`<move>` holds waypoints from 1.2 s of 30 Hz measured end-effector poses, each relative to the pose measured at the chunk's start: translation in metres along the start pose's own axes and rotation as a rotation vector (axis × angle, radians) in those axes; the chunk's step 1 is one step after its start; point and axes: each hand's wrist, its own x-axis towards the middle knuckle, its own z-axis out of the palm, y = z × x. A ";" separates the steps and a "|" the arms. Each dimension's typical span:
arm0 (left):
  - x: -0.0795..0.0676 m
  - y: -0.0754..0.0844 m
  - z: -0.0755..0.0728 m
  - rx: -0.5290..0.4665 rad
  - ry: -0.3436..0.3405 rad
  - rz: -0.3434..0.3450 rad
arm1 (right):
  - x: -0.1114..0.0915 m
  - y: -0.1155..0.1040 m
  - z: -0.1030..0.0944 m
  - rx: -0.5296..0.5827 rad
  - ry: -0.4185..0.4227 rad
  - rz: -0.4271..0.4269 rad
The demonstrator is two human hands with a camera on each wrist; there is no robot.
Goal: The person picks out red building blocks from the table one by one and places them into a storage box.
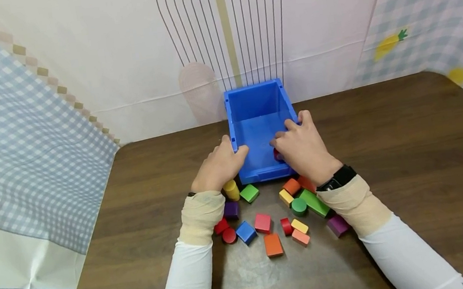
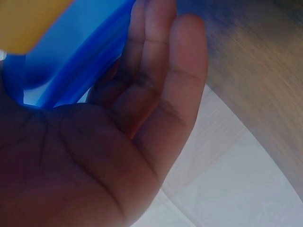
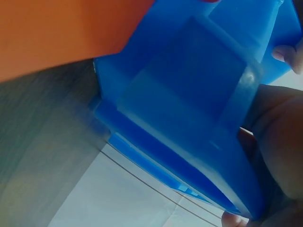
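Note:
A blue plastic bin (image 1: 266, 174) stands at the table's back edge, its open top facing up. My left hand (image 1: 220, 165) grips its left wall, the thumb over the rim and the fingers (image 2: 185, 52) along the outside. At the right wall, my right hand (image 1: 304, 148) holds the rim, with some fingers reaching inside. A small red block (image 1: 277, 154) shows inside the bin, partly hidden by that hand. Close to the left wrist stands a yellow cylinder (image 1: 231, 190) beside a green block (image 1: 249, 193). Orange blocks (image 1: 291, 186) lie near the right wrist.
Several coloured blocks lie in front of the bin, among them a blue cube (image 1: 246, 232), an orange block (image 1: 273, 245), a green cylinder (image 1: 299, 206) and a purple block (image 1: 337, 225). A patterned cloth (image 1: 126, 47) hangs behind the wooden table (image 1: 386, 146).

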 end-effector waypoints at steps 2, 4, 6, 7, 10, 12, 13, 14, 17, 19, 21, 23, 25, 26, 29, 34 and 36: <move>0.000 0.000 0.000 0.001 -0.001 -0.002 | 0.000 0.000 0.000 0.016 0.004 0.004; 0.000 0.000 0.000 0.003 -0.002 -0.003 | -0.001 0.001 0.000 0.032 0.018 0.002; 0.000 0.001 0.000 0.003 -0.002 0.001 | -0.001 0.002 0.000 0.052 0.037 -0.001; 0.000 0.001 0.000 0.005 -0.001 0.003 | -0.002 0.002 0.000 0.060 0.046 -0.004; 0.000 0.001 0.000 0.007 0.003 0.016 | -0.003 0.003 -0.002 0.093 0.068 -0.011; -0.001 0.001 0.000 0.008 0.004 0.024 | -0.004 0.005 -0.002 0.111 0.087 -0.017; -0.001 0.001 0.000 0.007 0.005 0.026 | -0.004 0.005 -0.003 0.120 0.102 -0.021; -0.001 0.001 0.000 0.005 0.005 0.028 | -0.004 0.006 -0.003 0.129 0.114 -0.025; -0.001 0.001 0.000 0.002 0.005 0.025 | -0.005 0.007 -0.003 0.159 0.145 -0.033; -0.002 0.000 0.000 0.001 0.007 0.025 | -0.005 0.007 -0.004 0.192 0.145 -0.032; -0.002 -0.001 -0.001 0.004 0.008 0.027 | -0.005 0.008 -0.007 0.236 0.130 -0.026; -0.001 0.000 -0.001 0.004 0.010 0.037 | -0.007 0.009 -0.010 0.282 0.110 -0.014; 0.000 0.000 -0.002 0.005 0.013 0.042 | -0.007 0.011 -0.013 0.324 0.092 -0.004; 0.000 0.000 -0.002 0.005 0.015 0.041 | -0.006 0.013 -0.015 0.346 0.081 0.000; 0.000 0.000 -0.003 0.002 0.014 0.029 | -0.005 0.016 -0.020 0.389 0.044 0.007; 0.000 0.000 -0.002 -0.012 -0.006 0.016 | -0.006 0.021 -0.026 0.429 -0.029 0.015; 0.000 0.000 -0.001 -0.016 -0.009 0.018 | -0.006 0.023 -0.028 0.441 -0.051 0.017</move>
